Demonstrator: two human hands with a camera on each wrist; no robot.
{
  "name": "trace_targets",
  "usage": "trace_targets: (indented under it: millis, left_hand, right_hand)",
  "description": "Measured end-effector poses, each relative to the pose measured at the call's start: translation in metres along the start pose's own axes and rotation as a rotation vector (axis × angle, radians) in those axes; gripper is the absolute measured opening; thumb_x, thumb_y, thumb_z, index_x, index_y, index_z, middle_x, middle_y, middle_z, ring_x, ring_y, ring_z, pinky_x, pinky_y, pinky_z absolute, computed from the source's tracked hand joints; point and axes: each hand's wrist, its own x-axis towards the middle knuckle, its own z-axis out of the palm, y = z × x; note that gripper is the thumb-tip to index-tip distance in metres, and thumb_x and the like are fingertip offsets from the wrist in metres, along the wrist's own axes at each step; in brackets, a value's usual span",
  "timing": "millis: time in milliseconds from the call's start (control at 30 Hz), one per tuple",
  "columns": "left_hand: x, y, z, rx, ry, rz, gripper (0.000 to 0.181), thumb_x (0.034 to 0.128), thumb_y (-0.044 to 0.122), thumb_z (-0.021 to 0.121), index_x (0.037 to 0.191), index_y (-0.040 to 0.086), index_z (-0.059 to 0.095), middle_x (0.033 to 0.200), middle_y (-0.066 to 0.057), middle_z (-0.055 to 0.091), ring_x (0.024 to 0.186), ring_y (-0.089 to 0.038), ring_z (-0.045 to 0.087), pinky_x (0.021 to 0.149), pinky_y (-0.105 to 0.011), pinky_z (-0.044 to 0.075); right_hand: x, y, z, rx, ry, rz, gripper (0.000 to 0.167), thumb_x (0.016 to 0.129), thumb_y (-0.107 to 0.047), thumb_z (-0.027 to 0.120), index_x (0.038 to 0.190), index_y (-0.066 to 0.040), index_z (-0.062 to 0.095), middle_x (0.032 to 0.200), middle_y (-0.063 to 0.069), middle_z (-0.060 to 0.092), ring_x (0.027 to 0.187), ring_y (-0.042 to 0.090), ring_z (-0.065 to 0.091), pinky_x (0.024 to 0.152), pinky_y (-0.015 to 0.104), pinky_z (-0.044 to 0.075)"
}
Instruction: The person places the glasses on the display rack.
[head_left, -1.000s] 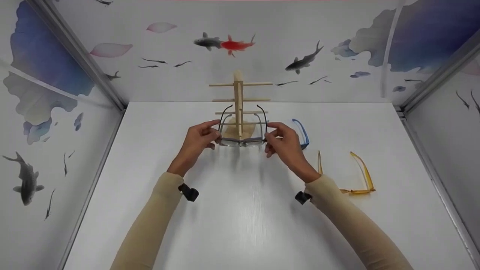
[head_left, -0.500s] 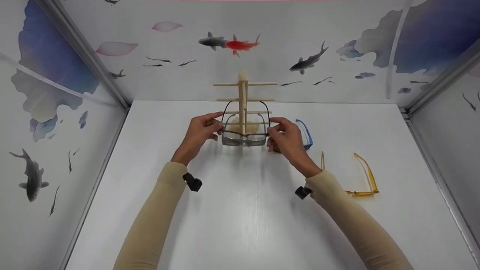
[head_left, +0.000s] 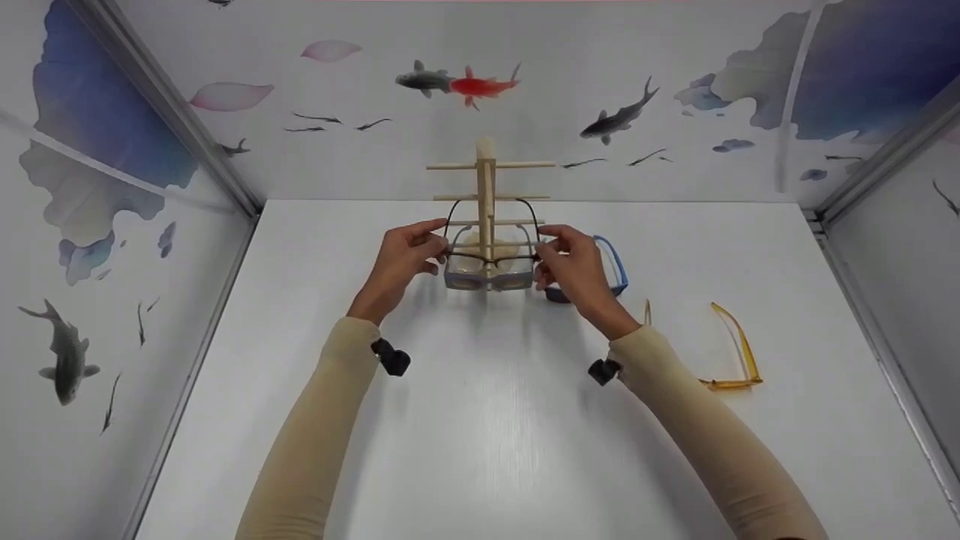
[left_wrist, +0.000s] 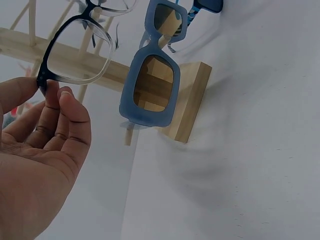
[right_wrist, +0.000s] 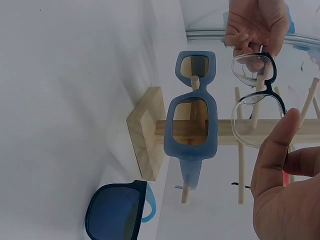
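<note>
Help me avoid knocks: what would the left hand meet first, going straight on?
Past the dark-rimmed glasses it pinches, the left hand would probably meet the wooden stand; depth is unclear.

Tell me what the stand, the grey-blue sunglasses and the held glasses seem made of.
Stand: wood, apparently unvarnished, from its pale tan colour and faint grain.
Grey-blue sunglasses: probably plastic, fairly matte, since the thick frame shows little shine.
Held glasses: likely smooth plastic, the rims dark above and transparent below; lens material can't be told.
</note>
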Motion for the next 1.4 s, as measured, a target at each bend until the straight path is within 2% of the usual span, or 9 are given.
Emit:
trace_targets:
  millis: [133, 333, 600, 767, 967, 1133, 1267, 1400]
  left_hand:
    - [0.002, -0.001, 0.000, 0.007, 0.010, -0.007, 0.046, 0.1088, 0.009, 0.068, 0.154, 0.000, 0.062, 0.115, -0.020, 0.076, 0.095, -0.024, 0.069, 0.074, -0.026, 0.058]
    - [0.002, -0.001, -0.001, 0.022, 0.022, -0.012, 0.046, 0.1087, 0.009, 0.068, 0.154, 0.001, 0.063, 0.112, -0.015, 0.077, 0.096, -0.022, 0.069, 0.075, -0.026, 0.059]
    - [0.003, -0.006, -0.002, 0.012, 0.022, -0.024, 0.045, 0.1095, 0.009, 0.068, 0.154, 0.002, 0.062, 0.131, -0.035, 0.069, 0.105, -0.032, 0.069, 0.077, -0.027, 0.059]
    - [0.004, -0.007, -0.002, -0.001, 0.029, -0.036, 0.046, 0.1093, 0.009, 0.068, 0.154, 0.000, 0.062, 0.131, -0.036, 0.068, 0.106, -0.036, 0.070, 0.075, -0.027, 0.059]
    - [0.004, -0.007, -0.002, 0.003, 0.036, -0.046, 0.041, 0.1098, 0.010, 0.068, 0.150, 0.003, 0.066, 0.129, -0.031, 0.071, 0.103, -0.030, 0.070, 0.075, -0.027, 0.058]
    - [0.004, -0.008, -0.002, 0.011, 0.040, -0.050, 0.039, 0.1105, 0.011, 0.067, 0.149, 0.004, 0.067, 0.121, -0.021, 0.074, 0.096, -0.022, 0.070, 0.076, -0.027, 0.058]
    - [0.003, -0.009, -0.003, 0.018, 0.038, -0.046, 0.040, 0.1118, 0.013, 0.065, 0.151, 0.004, 0.066, 0.117, -0.016, 0.076, 0.097, -0.023, 0.070, 0.076, -0.027, 0.058]
    - [0.002, -0.011, -0.006, 0.025, 0.044, -0.039, 0.039, 0.1132, 0.016, 0.064, 0.151, 0.005, 0.066, 0.120, -0.018, 0.075, 0.100, -0.025, 0.070, 0.076, -0.027, 0.058]
  right_hand:
    - [0.002, 0.001, 0.000, 0.006, -0.002, 0.003, 0.040, 0.111, -0.009, 0.063, 0.150, 0.001, 0.061, 0.113, 0.032, 0.067, 0.068, 0.018, 0.071, 0.064, 0.032, 0.065]
    - [0.003, 0.001, 0.002, 0.004, -0.002, -0.001, 0.040, 0.111, -0.009, 0.063, 0.150, 0.001, 0.061, 0.107, 0.023, 0.068, 0.067, 0.019, 0.071, 0.063, 0.032, 0.065]
    - [0.005, 0.001, 0.003, 0.011, -0.004, -0.006, 0.039, 0.112, -0.010, 0.063, 0.149, 0.001, 0.062, 0.105, 0.017, 0.070, 0.066, 0.018, 0.071, 0.062, 0.031, 0.064]
    - [0.005, 0.003, 0.004, 0.016, -0.002, -0.008, 0.039, 0.111, -0.011, 0.064, 0.148, 0.001, 0.062, 0.106, 0.018, 0.070, 0.067, 0.018, 0.072, 0.064, 0.032, 0.064]
    - [0.005, 0.002, 0.005, 0.016, -0.003, 0.007, 0.039, 0.111, -0.013, 0.064, 0.147, 0.003, 0.063, 0.107, 0.018, 0.069, 0.068, 0.017, 0.071, 0.064, 0.032, 0.065]
    - [0.004, 0.004, 0.005, 0.027, 0.001, 0.010, 0.038, 0.112, -0.013, 0.063, 0.146, 0.004, 0.064, 0.107, 0.017, 0.069, 0.068, 0.016, 0.071, 0.064, 0.031, 0.064]
    - [0.003, 0.004, 0.003, 0.035, -0.003, 0.009, 0.038, 0.113, -0.013, 0.061, 0.146, 0.005, 0.064, 0.108, 0.019, 0.068, 0.068, 0.016, 0.071, 0.064, 0.029, 0.064]
    - [-0.001, 0.005, -0.001, 0.032, 0.002, 0.000, 0.036, 0.114, -0.015, 0.060, 0.144, 0.004, 0.065, 0.111, 0.025, 0.068, 0.070, 0.017, 0.071, 0.063, 0.029, 0.063]
